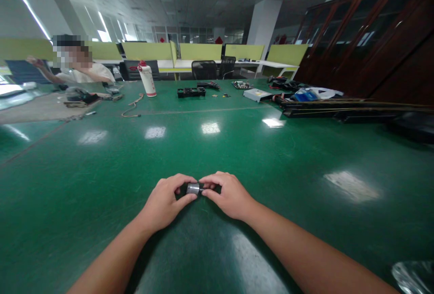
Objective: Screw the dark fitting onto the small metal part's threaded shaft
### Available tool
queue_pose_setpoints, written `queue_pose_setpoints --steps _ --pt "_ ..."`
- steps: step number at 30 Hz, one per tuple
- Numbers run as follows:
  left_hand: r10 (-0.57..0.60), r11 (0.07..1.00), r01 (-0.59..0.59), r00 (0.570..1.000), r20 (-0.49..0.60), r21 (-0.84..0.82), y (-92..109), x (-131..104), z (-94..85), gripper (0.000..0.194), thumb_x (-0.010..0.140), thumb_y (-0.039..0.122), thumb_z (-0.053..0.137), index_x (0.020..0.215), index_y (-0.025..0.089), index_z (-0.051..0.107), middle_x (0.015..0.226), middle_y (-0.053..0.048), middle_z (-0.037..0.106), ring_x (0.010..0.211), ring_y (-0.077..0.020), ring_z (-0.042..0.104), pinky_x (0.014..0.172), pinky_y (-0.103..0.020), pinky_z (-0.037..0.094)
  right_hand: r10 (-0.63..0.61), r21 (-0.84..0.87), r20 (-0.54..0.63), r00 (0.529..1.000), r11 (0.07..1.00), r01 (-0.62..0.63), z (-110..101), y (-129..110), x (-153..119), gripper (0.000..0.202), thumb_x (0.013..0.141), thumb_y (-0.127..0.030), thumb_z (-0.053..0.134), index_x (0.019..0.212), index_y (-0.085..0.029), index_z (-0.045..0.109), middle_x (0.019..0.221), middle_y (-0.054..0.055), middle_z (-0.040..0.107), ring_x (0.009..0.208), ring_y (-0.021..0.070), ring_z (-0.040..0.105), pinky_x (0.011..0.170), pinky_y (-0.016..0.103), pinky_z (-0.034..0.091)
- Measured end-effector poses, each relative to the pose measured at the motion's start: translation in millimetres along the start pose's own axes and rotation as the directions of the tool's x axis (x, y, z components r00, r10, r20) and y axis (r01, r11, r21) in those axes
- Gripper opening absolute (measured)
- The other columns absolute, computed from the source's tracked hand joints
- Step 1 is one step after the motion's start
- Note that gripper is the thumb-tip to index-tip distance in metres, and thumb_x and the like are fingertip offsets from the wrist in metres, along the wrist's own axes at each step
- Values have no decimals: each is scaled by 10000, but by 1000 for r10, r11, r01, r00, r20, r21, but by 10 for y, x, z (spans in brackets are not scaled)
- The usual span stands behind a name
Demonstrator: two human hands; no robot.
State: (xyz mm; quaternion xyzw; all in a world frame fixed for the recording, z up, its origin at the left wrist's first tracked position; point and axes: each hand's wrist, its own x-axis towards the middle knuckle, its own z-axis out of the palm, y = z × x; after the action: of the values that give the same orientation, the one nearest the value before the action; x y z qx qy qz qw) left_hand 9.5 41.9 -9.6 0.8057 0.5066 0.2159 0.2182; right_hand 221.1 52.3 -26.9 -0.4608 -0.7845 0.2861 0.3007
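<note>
Between my two hands is a small silver metal cylinder (pixel 193 188), lying sideways just over the green table (pixel 217 149). My left hand (pixel 167 197) grips the cylinder's body between thumb and fingers. A thin dark shaft-like piece (pixel 201 189) sticks out of its right end. The thumb and fingers of my right hand (pixel 228 193) pinch around that thin piece, close to the cylinder. Whether the thin piece is separate from the cylinder is too small to tell, and its right end is hidden in my fingers.
At the back stand a white bottle with a red lid (pixel 147 79), a cord (pixel 132 106), a black frame-like part (pixel 191 92) and a grey box (pixel 257 95). Long black parts (pixel 322 108) lie at right. Another person (pixel 84 68) sits at far left. Clear plastic (pixel 413 277) lies near right.
</note>
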Motion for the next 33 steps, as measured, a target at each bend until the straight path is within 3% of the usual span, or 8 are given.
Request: queue_pose_setpoints --steps 6,11,17,25,33 --pt "-33 999 33 999 -18 -27 -26 13 16 225 831 338 661 1044 271 684 953 5 688 784 -178 585 742 -303 426 26 4 -22 999 1000 -26 13 4 -14 334 731 -124 745 1046 -232 718 900 17 702 834 166 615 813 317 451" --pt "-60 998 60 998 -14 -1 10 16 6 249 787 345 696 1020 255 687 871 10 678 764 -185 579 725 -303 420 -39 -58 5 999 998 39 -4 3 -12 188 790 -127 706 950 -223 721 914 9 722 884 176 593 824 325 416" --pt "-77 997 77 997 -23 0 40 9 0 286 885 472 578 1005 245 705 802 7 668 726 -178 573 681 -294 407 -86 -62 7 996 994 86 -6 14 -10 153 818 -155 702 951 -226 728 929 8 726 888 170 592 819 315 413" --pt "-52 998 52 999 -15 33 38 2 -1 216 822 377 675 994 247 692 879 6 676 763 -182 571 715 -304 399 -26 -26 -23 999 999 25 24 32 -18 218 816 -167 704 1025 -227 724 903 13 715 859 170 603 804 322 425" --pt "-52 998 52 999 -14 25 39 -2 -4 200 829 353 678 1000 247 684 904 7 669 773 -178 563 734 -306 395 -88 -67 13 996 994 89 17 23 -12 190 792 -174 725 973 -233 726 921 5 723 873 179 583 800 332 405"
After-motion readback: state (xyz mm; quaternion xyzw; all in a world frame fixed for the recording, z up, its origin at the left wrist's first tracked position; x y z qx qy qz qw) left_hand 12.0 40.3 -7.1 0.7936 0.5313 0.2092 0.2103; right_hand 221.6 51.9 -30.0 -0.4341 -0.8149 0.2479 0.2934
